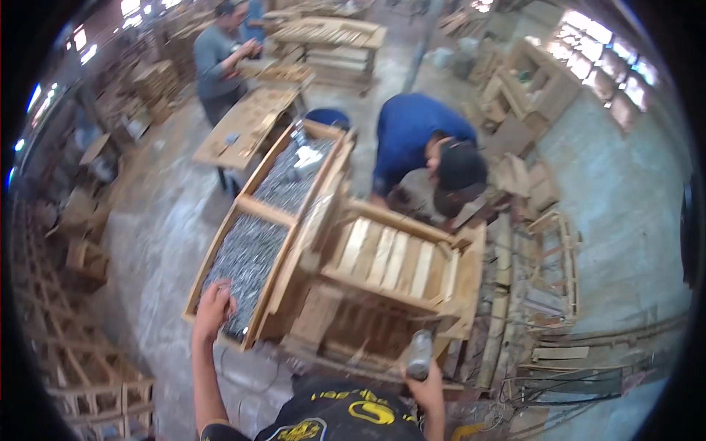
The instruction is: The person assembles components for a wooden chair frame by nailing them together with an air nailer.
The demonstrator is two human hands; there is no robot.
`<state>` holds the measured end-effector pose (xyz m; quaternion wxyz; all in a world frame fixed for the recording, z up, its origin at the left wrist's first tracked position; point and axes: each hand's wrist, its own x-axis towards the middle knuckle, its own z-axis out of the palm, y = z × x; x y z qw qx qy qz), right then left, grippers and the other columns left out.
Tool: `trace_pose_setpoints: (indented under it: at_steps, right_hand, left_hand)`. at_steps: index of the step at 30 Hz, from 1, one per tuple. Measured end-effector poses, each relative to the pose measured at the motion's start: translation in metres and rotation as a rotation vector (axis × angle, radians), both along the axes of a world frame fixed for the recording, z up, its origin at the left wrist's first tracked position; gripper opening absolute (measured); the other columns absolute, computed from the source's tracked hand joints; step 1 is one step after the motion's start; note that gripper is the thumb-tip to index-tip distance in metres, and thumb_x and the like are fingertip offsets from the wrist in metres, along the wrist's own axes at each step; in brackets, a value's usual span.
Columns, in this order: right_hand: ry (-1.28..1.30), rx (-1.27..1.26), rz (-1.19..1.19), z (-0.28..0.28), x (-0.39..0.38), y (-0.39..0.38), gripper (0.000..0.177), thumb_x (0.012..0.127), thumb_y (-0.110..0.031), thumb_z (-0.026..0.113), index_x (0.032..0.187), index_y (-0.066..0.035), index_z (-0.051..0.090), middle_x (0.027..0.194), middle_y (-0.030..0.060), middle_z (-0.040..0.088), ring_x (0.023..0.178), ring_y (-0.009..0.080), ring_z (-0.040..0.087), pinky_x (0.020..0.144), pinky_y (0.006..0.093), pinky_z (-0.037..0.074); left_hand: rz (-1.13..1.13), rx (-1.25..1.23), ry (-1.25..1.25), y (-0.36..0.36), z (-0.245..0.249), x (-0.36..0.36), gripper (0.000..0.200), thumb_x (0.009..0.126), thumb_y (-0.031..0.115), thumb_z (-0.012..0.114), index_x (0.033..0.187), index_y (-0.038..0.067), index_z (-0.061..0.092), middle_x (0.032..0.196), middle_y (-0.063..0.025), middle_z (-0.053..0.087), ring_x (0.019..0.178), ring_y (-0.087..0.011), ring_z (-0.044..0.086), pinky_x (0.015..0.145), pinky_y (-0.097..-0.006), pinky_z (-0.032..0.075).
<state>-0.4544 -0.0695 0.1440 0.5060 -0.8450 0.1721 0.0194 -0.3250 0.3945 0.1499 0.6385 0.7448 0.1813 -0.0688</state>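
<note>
My left hand (214, 306) is over the near compartment of a wooden tray (193, 298), fingers curled and pressed together. Loose grey metal nails (246, 253) fill that compartment right beneath the fingertips; whatever they pinch is too small to make out. Lower right, my right hand (426, 384) is wrapped round a grey cylindrical tool (420, 354) that points upward. Just beyond the tool lies a wooden frame (382, 292) with pale slats (383, 253) set side by side in it.
A person in a blue shirt (419, 125) and dark cap bends over the frame's far side. Another person (218, 62) stands behind a work table (243, 128). Stacked timber (500, 323) lies to the right, wooden crates (95, 403) at lower left.
</note>
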Motion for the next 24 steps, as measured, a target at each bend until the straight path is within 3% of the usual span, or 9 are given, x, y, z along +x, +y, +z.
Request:
trace_pose_setpoints:
  at_steps: [2, 4, 7, 9, 11, 14, 15, 16, 24]
  right_hand:
    - [0.066, 0.029, -0.015, 0.007, -0.003, -0.006, 0.047, 0.076, -0.024, 0.081, 0.110, 0.000, 0.059, 0.094, 0.0141, 0.068, 0.085, 0.0231, 0.064, 0.079, 0.0362, 0.050]
    - [-0.010, -0.015, -0.011, 0.022, 0.007, -0.012, 0.044, 0.076, -0.022, 0.081, 0.109, 0.000, 0.062, 0.092, 0.0154, 0.068, 0.083, 0.0235, 0.066, 0.078, 0.0349, 0.050]
    - [-0.013, -0.057, -0.019, 0.025, 0.013, -0.028, 0.038, 0.075, -0.022, 0.080, 0.104, -0.001, 0.065, 0.088, 0.0172, 0.069, 0.081, 0.0280, 0.069, 0.076, 0.0352, 0.052]
    - [0.025, -0.114, 0.031, 0.040, 0.021, -0.037, 0.038, 0.074, -0.018, 0.081, 0.104, 0.000, 0.066, 0.085, 0.0119, 0.070, 0.078, 0.0170, 0.066, 0.074, 0.0329, 0.052]
    - [-0.005, -0.193, 0.068, 0.053, 0.035, -0.042, 0.038, 0.074, -0.016, 0.080, 0.106, 0.000, 0.068, 0.085, 0.0119, 0.072, 0.078, 0.0139, 0.068, 0.073, 0.0329, 0.053]
    - [0.062, -0.250, 0.072, 0.063, 0.051, -0.046, 0.041, 0.075, -0.023, 0.080, 0.107, -0.002, 0.067, 0.088, 0.0181, 0.071, 0.086, 0.0328, 0.071, 0.076, 0.0376, 0.053]
    - [0.122, -0.203, 0.058, 0.058, 0.052, -0.052, 0.040, 0.075, -0.022, 0.080, 0.107, -0.001, 0.067, 0.087, 0.0183, 0.071, 0.083, 0.0324, 0.071, 0.075, 0.0365, 0.053]
    - [0.131, -0.209, 0.071, 0.054, 0.054, -0.057, 0.038, 0.075, -0.019, 0.079, 0.106, -0.001, 0.067, 0.086, 0.0178, 0.070, 0.078, 0.0319, 0.070, 0.074, 0.0353, 0.053]
    - [0.318, -0.217, 0.113, 0.041, 0.089, -0.080, 0.034, 0.071, -0.008, 0.072, 0.103, 0.002, 0.066, 0.083, 0.0209, 0.068, 0.078, 0.0347, 0.069, 0.071, 0.0364, 0.052]
  left_hand:
    - [-0.041, -0.359, 0.029, -0.040, 0.014, 0.003, 0.034, 0.100, 0.019, 0.046, 0.126, -0.001, 0.050, 0.068, -0.0046, 0.060, 0.051, -0.0068, 0.045, 0.047, -0.0224, 0.036]
    - [-0.321, -0.547, 0.169, -0.121, 0.014, 0.029, 0.034, 0.101, 0.025, 0.046, 0.112, -0.005, 0.058, 0.066, -0.0033, 0.059, 0.052, -0.0064, 0.044, 0.046, -0.0225, 0.032]
    - [-0.546, -0.730, 0.355, -0.222, -0.043, 0.054, 0.024, 0.101, 0.023, 0.049, 0.098, 0.002, 0.059, 0.064, -0.0010, 0.056, 0.049, -0.0068, 0.044, 0.044, -0.0227, 0.032]
    - [-0.713, -0.886, 0.437, -0.285, -0.093, 0.064, 0.024, 0.101, 0.028, 0.053, 0.096, 0.007, 0.062, 0.064, 0.0039, 0.048, 0.051, -0.0053, 0.039, 0.045, -0.0214, 0.030]
    - [-0.559, -1.055, 0.660, -0.340, -0.113, 0.066, 0.025, 0.100, 0.031, 0.056, 0.100, 0.008, 0.064, 0.064, 0.0073, 0.038, 0.051, -0.0052, 0.031, 0.044, -0.0218, 0.025]
    - [-0.446, -0.942, 0.744, -0.398, -0.115, 0.068, 0.031, 0.104, 0.031, 0.046, 0.098, 0.006, 0.062, 0.055, 0.0072, 0.033, 0.041, -0.0070, 0.028, 0.037, -0.0242, 0.022]
    - [-0.480, -0.956, 0.677, -0.410, -0.126, 0.064, 0.031, 0.104, 0.032, 0.046, 0.098, 0.005, 0.061, 0.051, 0.0068, 0.032, 0.038, -0.0075, 0.029, 0.035, -0.0253, 0.021]
    - [-0.421, -1.072, 0.841, -0.417, -0.128, 0.065, 0.033, 0.104, 0.033, 0.046, 0.096, 0.005, 0.060, 0.051, 0.0067, 0.033, 0.038, -0.0078, 0.030, 0.035, -0.0254, 0.022]
    - [-0.254, -0.967, 0.977, -0.444, -0.141, 0.052, 0.028, 0.102, 0.027, 0.052, 0.090, 0.003, 0.060, 0.056, 0.0070, 0.033, 0.043, -0.0061, 0.027, 0.038, -0.0249, 0.020]
